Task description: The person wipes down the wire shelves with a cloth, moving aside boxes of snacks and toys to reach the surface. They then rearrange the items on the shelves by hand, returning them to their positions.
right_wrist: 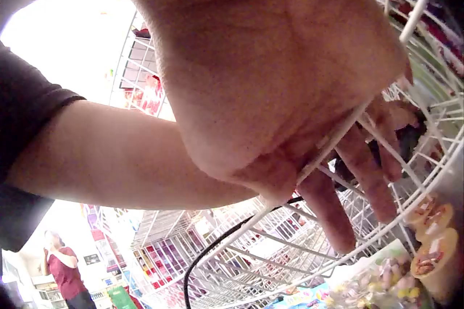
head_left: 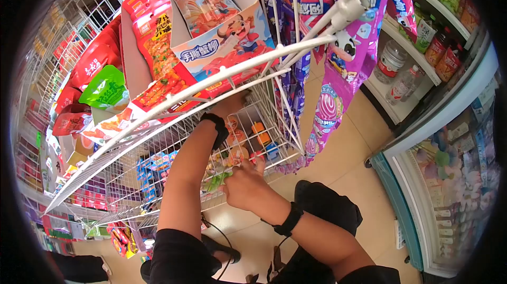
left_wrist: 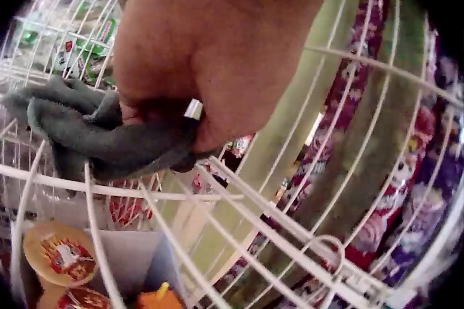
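Observation:
In the left wrist view, my left hand [left_wrist: 210, 55] holds a bunched dark grey cloth [left_wrist: 109, 131] against the white wires of a display rack [left_wrist: 43, 178]. The head view shows that arm reaching under the upper shelf, with the hand [head_left: 231, 105] partly hidden behind wires. My right hand [head_left: 248, 189] grips the front rim of the lower wire basket, its fingers [right_wrist: 330, 215] hooked over a wire. Inside the basket, close to both hands, sit round cups with orange lids [left_wrist: 61, 251] and bagged small candies [right_wrist: 380, 280].
Above my arms, the top shelf bears snack boxes [head_left: 227, 46] and red packets [head_left: 153, 36]. Purple candy bags [head_left: 338, 83] hang at the rack's right side. Farther right stands a teal-edged freezer [head_left: 404, 205]. Another person [right_wrist: 67, 273] stands in the background.

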Action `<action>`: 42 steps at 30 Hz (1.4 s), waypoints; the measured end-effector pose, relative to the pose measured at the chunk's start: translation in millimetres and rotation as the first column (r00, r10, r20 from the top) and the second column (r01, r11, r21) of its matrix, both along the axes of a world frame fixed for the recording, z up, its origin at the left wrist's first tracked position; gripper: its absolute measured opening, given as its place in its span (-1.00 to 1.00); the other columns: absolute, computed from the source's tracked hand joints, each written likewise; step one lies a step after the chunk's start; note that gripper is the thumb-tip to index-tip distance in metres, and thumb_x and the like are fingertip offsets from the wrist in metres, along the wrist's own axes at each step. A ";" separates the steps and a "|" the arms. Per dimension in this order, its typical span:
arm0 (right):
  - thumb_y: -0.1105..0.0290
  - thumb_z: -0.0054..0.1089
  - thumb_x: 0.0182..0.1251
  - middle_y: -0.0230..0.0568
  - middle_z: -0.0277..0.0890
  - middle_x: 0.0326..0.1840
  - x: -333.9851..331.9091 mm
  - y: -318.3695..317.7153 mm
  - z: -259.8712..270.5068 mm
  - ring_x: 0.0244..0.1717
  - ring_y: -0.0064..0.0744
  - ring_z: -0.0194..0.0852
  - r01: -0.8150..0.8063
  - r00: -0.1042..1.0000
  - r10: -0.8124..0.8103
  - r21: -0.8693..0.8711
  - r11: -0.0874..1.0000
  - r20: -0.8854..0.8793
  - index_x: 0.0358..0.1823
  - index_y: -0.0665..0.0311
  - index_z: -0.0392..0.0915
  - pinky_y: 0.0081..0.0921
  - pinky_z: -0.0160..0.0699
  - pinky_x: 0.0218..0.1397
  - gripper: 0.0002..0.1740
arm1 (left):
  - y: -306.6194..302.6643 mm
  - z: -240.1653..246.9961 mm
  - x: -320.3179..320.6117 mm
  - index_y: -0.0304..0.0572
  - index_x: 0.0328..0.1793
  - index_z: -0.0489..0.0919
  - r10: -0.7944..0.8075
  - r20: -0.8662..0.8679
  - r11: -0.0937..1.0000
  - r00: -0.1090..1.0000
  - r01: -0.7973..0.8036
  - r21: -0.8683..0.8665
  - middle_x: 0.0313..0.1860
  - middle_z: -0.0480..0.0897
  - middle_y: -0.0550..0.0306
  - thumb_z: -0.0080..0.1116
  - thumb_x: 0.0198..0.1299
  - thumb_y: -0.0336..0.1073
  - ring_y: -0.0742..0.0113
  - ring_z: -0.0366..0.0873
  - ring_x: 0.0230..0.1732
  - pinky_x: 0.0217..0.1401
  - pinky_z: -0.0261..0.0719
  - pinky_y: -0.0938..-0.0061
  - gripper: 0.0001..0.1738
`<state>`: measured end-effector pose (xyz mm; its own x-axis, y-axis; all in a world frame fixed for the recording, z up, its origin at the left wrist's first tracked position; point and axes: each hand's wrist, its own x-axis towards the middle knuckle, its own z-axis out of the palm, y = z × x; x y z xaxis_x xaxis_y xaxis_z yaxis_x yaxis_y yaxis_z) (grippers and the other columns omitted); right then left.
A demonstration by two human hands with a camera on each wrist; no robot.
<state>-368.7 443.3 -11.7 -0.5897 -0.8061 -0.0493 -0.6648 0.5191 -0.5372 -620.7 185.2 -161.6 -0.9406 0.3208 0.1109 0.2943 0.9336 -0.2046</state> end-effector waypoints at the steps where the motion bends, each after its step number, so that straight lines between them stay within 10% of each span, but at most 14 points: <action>1: 0.18 0.06 0.22 -0.02 0.54 -0.24 -0.4 1.2 -1.0 0.08 -0.03 0.24 0.004 1.000 -0.004 0.002 1.000 0.020 -0.44 0.25 0.69 0.26 -0.23 0.23 -0.67 | -34.9 -34.5 -24.7 -0.21 0.23 0.43 0.000 0.000 1.000 1.000 0.000 0.000 -0.06 0.55 -0.26 -0.03 0.14 -0.32 -0.10 0.49 0.02 0.13 0.39 0.12 -0.52; 4: 0.17 0.05 0.23 -0.01 0.54 -0.23 -1.3 0.9 -0.2 0.09 -0.03 0.23 0.001 0.999 -0.001 -0.002 1.000 0.037 -0.44 0.26 0.69 0.27 -0.23 0.23 -0.66 | -60.3 -33.4 -39.0 -0.28 0.01 0.50 0.049 -0.604 0.916 0.796 -0.277 -0.290 -0.12 0.58 -0.14 -0.13 0.25 -0.28 0.04 0.51 -0.08 0.06 0.44 0.18 -0.69; 10: 0.15 0.05 0.25 0.01 0.53 -0.20 -2.7 2.8 3.7 0.10 -0.02 0.22 -0.016 0.999 0.016 0.011 1.000 0.031 -0.41 0.27 0.69 0.30 -0.23 0.24 -0.64 | 5.2 18.8 -10.4 -0.28 -0.05 0.51 0.277 -0.186 0.944 0.943 -0.232 0.234 -0.19 0.55 -0.13 -0.05 0.22 -0.26 0.01 0.51 -0.14 -0.04 0.46 0.17 -0.72; 19: 0.24 0.08 0.15 -0.05 0.56 -0.20 -2.3 -0.7 1.5 0.22 0.11 0.19 0.022 1.000 -0.023 0.027 0.999 0.018 -0.36 0.14 0.72 0.21 -0.27 0.27 -0.75 | 28.1 6.4 -35.6 -0.29 -0.13 0.54 0.109 -0.268 0.978 0.957 -0.055 0.200 -0.29 0.52 -0.10 0.08 0.18 -0.24 -0.03 0.51 -0.22 -0.20 0.50 0.15 -0.73; 22: 0.23 0.07 0.16 -0.05 0.56 -0.20 -3.9 1.2 5.1 0.22 0.11 0.18 -0.013 0.999 0.011 0.057 0.998 0.033 -0.37 0.13 0.72 0.19 -0.28 0.28 -0.75 | 49.8 38.3 -23.8 -0.20 0.04 0.53 0.240 0.038 0.957 0.970 -0.243 0.160 -0.12 0.54 -0.20 0.02 0.21 -0.31 -0.12 0.49 -0.04 -0.01 0.47 0.17 -0.71; 42: 0.17 0.06 0.21 -0.03 0.55 -0.23 -2.7 1.3 9.1 0.16 0.04 0.22 0.019 1.000 -0.019 0.038 0.999 0.004 -0.37 0.21 0.70 0.25 -0.25 0.27 -0.69 | 37.9 19.9 -19.9 -0.19 0.06 0.52 0.224 0.059 0.946 0.973 -0.232 0.228 -0.07 0.52 -0.21 0.00 0.21 -0.33 -0.12 0.47 0.01 0.06 0.42 0.18 -0.70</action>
<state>-371.4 444.7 -2.6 -0.6045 -0.7923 -0.0821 -0.6524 0.5516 -0.5197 -640.6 223.1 -141.6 -0.9899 0.0665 0.1255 0.0710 0.9970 0.0318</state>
